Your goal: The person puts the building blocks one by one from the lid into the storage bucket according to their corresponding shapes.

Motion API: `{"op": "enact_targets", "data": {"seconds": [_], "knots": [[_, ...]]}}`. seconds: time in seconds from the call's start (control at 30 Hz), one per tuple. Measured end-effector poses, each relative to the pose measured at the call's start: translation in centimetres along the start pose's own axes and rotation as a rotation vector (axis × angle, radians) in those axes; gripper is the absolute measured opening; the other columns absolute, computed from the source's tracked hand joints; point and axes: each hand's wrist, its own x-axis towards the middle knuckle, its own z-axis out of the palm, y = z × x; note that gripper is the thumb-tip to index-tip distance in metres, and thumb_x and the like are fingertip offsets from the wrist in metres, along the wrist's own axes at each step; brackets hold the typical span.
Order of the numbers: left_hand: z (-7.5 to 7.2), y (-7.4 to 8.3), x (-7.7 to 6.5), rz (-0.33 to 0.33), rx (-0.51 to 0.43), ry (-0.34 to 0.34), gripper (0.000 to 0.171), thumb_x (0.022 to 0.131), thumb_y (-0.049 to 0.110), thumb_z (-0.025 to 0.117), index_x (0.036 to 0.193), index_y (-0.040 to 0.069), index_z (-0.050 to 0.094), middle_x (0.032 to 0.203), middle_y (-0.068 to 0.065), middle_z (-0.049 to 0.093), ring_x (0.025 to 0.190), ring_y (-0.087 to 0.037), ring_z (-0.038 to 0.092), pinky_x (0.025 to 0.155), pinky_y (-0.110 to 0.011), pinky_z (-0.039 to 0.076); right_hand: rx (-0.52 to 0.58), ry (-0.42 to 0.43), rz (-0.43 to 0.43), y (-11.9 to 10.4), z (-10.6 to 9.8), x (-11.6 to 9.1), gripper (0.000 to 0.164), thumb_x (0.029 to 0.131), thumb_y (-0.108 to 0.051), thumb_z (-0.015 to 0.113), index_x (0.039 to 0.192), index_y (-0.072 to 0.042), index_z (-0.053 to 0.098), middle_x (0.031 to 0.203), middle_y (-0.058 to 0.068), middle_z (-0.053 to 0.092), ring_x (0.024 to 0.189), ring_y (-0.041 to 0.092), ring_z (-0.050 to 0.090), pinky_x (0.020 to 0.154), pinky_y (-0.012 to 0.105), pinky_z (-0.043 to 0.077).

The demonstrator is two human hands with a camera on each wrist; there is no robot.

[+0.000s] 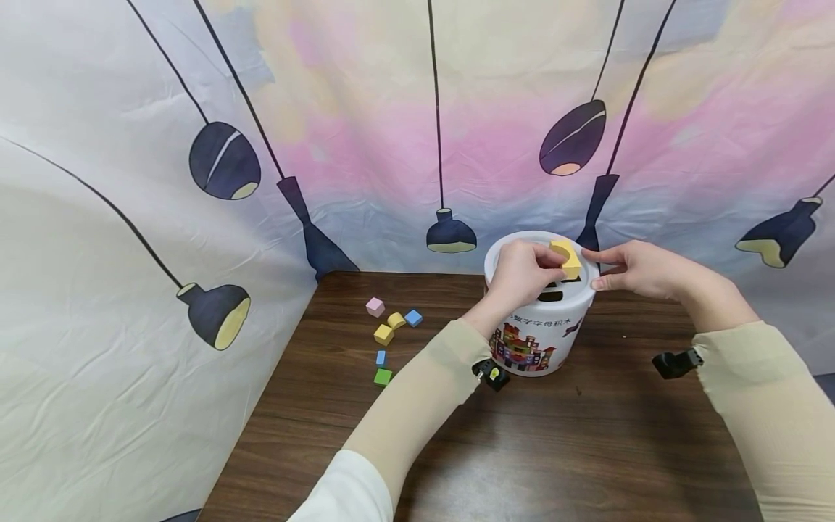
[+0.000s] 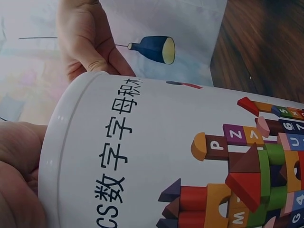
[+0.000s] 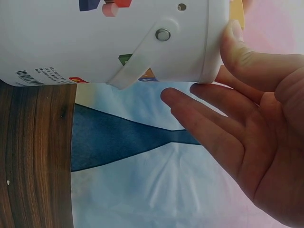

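Observation:
A white toy-block bucket [image 1: 554,359] with printed block pictures stands upright at the back of the table; its white lid [image 1: 583,290] has dark slots. My left hand [image 1: 522,268] pinches a yellow block with a curved notch [image 1: 571,265] close over those slots. Of this block, the right wrist view shows only a sliver beyond the lid's edge. On the bucket's right side, my right hand [image 1: 646,270] holds the rim, thumb [image 3: 235,40] at the lid's edge and the other fingers spread along the side. The bucket wall [image 2: 156,128] fills most of the left wrist view.
Left of the bucket lie several small blocks on the brown table [image 1: 554,449]: a pink cube [image 1: 375,307], a yellow arch [image 1: 396,320], a yellow block [image 1: 383,334], blue ones [image 1: 414,317] and a green block [image 1: 383,377]. A printed cloth [image 1: 391,145] hangs right behind.

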Motion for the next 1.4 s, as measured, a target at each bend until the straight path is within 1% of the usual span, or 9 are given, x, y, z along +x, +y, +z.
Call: {"op": "enact_targets", "data": {"seconds": [0.17, 0.3, 0.4, 0.47, 0.6, 0.83, 1.03, 1.2, 1.4], "knots": [[0.15, 0.16, 0.23, -0.030, 0.034, -0.004, 0.019, 0.093, 0.019, 0.088, 0.112, 0.016, 0.086, 0.099, 0.010, 0.081, 0.085, 0.008, 0.067, 0.074, -0.006, 0.049, 0.000, -0.002, 0.002, -0.07, -0.05, -0.08, 0.073, 0.103, -0.028, 0.076, 0.161, 0.000, 0.041, 0.151, 0.036, 0.050, 0.143, 0.060, 0.041, 0.109, 0.075, 0.039], [0.21, 0.23, 0.24, -0.020, 0.051, -0.001, 0.020, 0.093, 0.018, 0.088, 0.112, 0.016, 0.086, 0.100, 0.009, 0.081, 0.086, 0.007, 0.069, 0.074, -0.005, 0.049, 0.012, -0.005, 0.004, -0.15, -0.07, -0.16, 0.075, 0.102, -0.031, 0.076, 0.161, -0.001, 0.041, 0.152, 0.036, 0.049, 0.143, 0.060, 0.040, 0.110, 0.075, 0.038], [0.20, 0.19, 0.16, -0.013, 0.055, 0.004, 0.020, 0.092, 0.018, 0.088, 0.111, 0.015, 0.086, 0.100, 0.009, 0.082, 0.086, 0.007, 0.069, 0.074, -0.005, 0.049, 0.019, -0.006, 0.005, -0.19, -0.05, -0.18, 0.076, 0.102, -0.032, 0.076, 0.161, -0.001, 0.041, 0.152, 0.036, 0.049, 0.144, 0.060, 0.040, 0.110, 0.075, 0.039], [0.19, 0.15, 0.14, -0.021, 0.044, 0.003, 0.020, 0.092, 0.018, 0.088, 0.111, 0.016, 0.087, 0.100, 0.009, 0.082, 0.086, 0.008, 0.069, 0.074, -0.005, 0.050, 0.020, -0.007, 0.007, -0.22, -0.02, -0.18, 0.077, 0.102, -0.034, 0.076, 0.161, -0.001, 0.041, 0.152, 0.036, 0.049, 0.144, 0.060, 0.040, 0.110, 0.075, 0.039], [0.17, 0.17, 0.18, -0.041, 0.032, -0.009, 0.022, 0.091, 0.019, 0.089, 0.113, 0.019, 0.087, 0.098, 0.012, 0.081, 0.085, 0.009, 0.067, 0.074, -0.006, 0.050, 0.010, -0.004, 0.010, -0.21, 0.01, -0.20, 0.075, 0.102, -0.031, 0.076, 0.162, -0.001, 0.041, 0.151, 0.036, 0.050, 0.143, 0.060, 0.041, 0.109, 0.075, 0.039], [0.33, 0.12, 0.22, -0.028, 0.044, -0.027, 0.020, 0.089, 0.017, 0.091, 0.109, 0.016, 0.087, 0.092, 0.011, 0.081, 0.083, 0.009, 0.066, 0.073, -0.006, 0.050, 0.008, -0.001, -0.005, -0.14, 0.04, -0.20, 0.073, 0.103, -0.028, 0.076, 0.161, 0.000, 0.041, 0.151, 0.035, 0.051, 0.143, 0.059, 0.042, 0.109, 0.075, 0.040], [0.50, 0.07, 0.18, -0.021, 0.084, -0.030, 0.018, 0.089, 0.018, 0.091, 0.106, 0.016, 0.087, 0.089, 0.012, 0.080, 0.080, 0.010, 0.065, 0.072, -0.006, 0.049, 0.021, -0.005, -0.003, -0.14, 0.18, -0.17, 0.075, 0.102, -0.031, 0.076, 0.162, 0.000, 0.041, 0.151, 0.034, 0.052, 0.143, 0.057, 0.042, 0.109, 0.073, 0.041], [0.35, -0.11, 0.01, -0.001, 0.122, -0.024, 0.015, 0.089, 0.021, 0.091, 0.103, 0.017, 0.087, 0.087, 0.013, 0.079, 0.079, 0.008, 0.064, 0.070, -0.007, 0.048, 0.023, 0.004, -0.018, -0.08, 0.18, -0.14, 0.073, 0.102, -0.028, 0.076, 0.160, 0.000, 0.042, 0.150, 0.034, 0.053, 0.143, 0.057, 0.043, 0.110, 0.073, 0.041], [0.09, -0.30, -0.25, 0.025, 0.088, -0.005, 0.016, 0.091, 0.022, 0.089, 0.106, 0.015, 0.087, 0.090, 0.011, 0.079, 0.079, 0.008, 0.064, 0.069, -0.008, 0.049, 0.003, 0.012, -0.025, -0.11, 0.13, -0.06, 0.071, 0.102, -0.023, 0.077, 0.159, 0.002, 0.043, 0.149, 0.033, 0.054, 0.143, 0.056, 0.043, 0.110, 0.073, 0.040]]}}
